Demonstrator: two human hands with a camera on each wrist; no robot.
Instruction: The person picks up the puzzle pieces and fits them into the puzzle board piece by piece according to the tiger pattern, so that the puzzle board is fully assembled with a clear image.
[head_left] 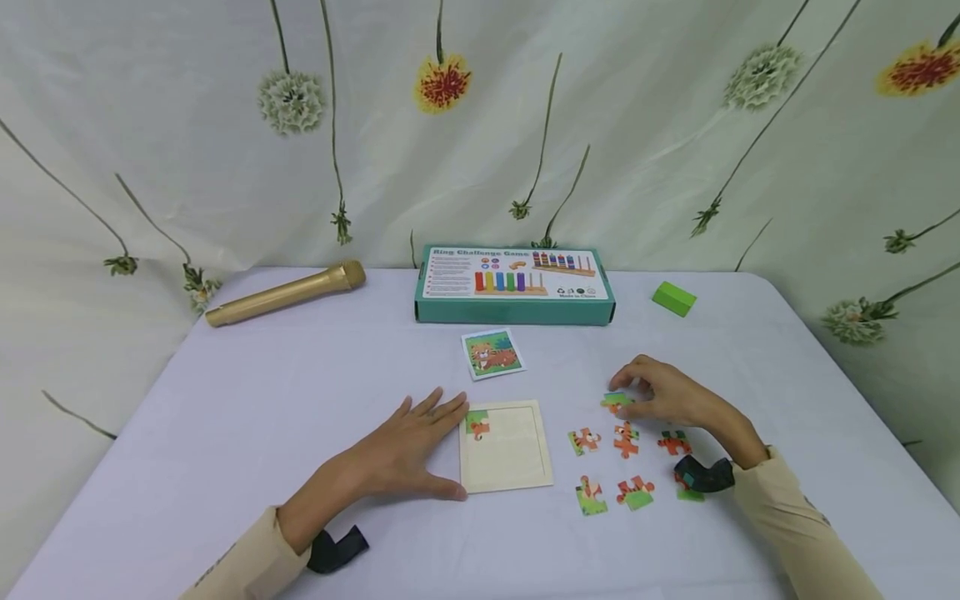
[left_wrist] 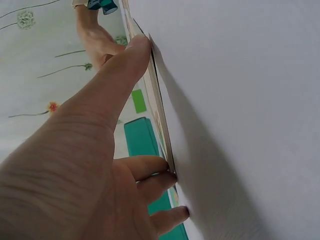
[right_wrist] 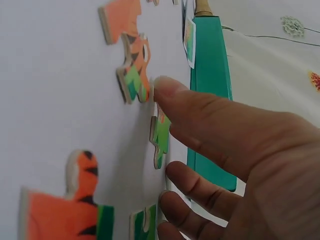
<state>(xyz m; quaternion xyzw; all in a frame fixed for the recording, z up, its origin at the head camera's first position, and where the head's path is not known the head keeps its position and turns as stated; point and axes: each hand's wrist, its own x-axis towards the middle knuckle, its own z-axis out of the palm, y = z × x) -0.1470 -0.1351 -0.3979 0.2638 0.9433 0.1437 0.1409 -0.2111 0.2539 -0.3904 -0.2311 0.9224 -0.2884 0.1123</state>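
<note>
My left hand (head_left: 412, 446) lies spread at the left edge of a square wooden puzzle board (head_left: 506, 458), fingertips and thumb touching its side. In the board's upper left corner sits one puzzle piece (head_left: 477, 424), green and orange. To the right, my right hand (head_left: 667, 396) has thumb and fingertips at opposite edges of a green and orange puzzle piece (head_left: 616, 401) on the table. In the right wrist view the thumb (right_wrist: 172, 90) partly covers that piece (right_wrist: 160, 135). Several loose tiger pieces lie nearby, including one with a face (head_left: 584, 441) and a striped one (head_left: 626, 440).
A tiger picture card (head_left: 493, 354) lies behind the board. Farther back stands a teal game box (head_left: 514, 310), with a gold microphone (head_left: 288, 293) to its left and a green block (head_left: 674, 298) to its right. A flowered cloth hangs behind the table.
</note>
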